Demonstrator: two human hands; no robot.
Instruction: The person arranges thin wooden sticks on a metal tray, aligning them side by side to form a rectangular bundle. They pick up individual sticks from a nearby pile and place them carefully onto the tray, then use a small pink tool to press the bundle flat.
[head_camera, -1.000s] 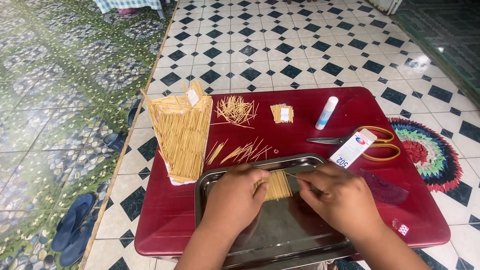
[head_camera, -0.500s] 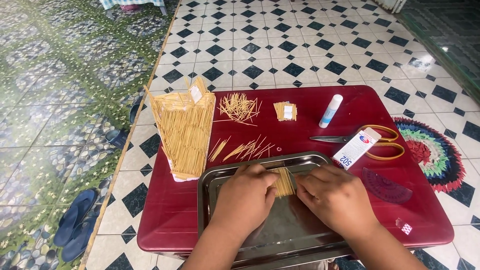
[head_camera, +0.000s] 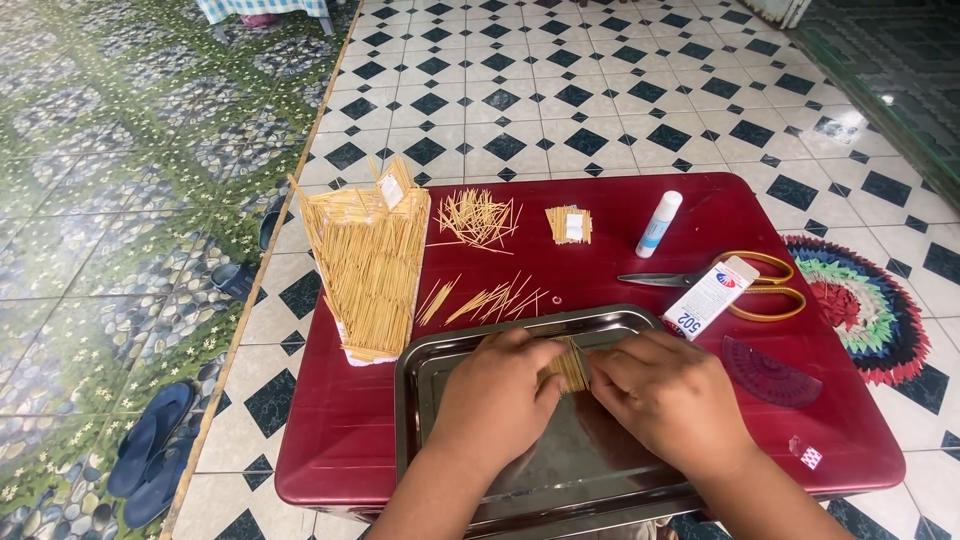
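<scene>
Over one steel tray (head_camera: 430, 385): two hands pinching one stick bundle (head_camera: 570, 366).
Left hand (head_camera: 495, 400) and right hand (head_camera: 665, 400) pressed on opposite sides; beyond, one scissors (head_camera: 745, 290), one glue stick (head_camera: 658, 223).

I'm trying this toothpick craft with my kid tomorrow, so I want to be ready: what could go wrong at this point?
The small toothpick bundle is pinched only between the left hand and right hand over the metal tray; a slip could splay the sticks apart. Loose toothpicks lie just beyond the tray and might get swept off by a sleeve or wrist. The scissors lie close to the right hand, so a careless reach could catch them.
</scene>
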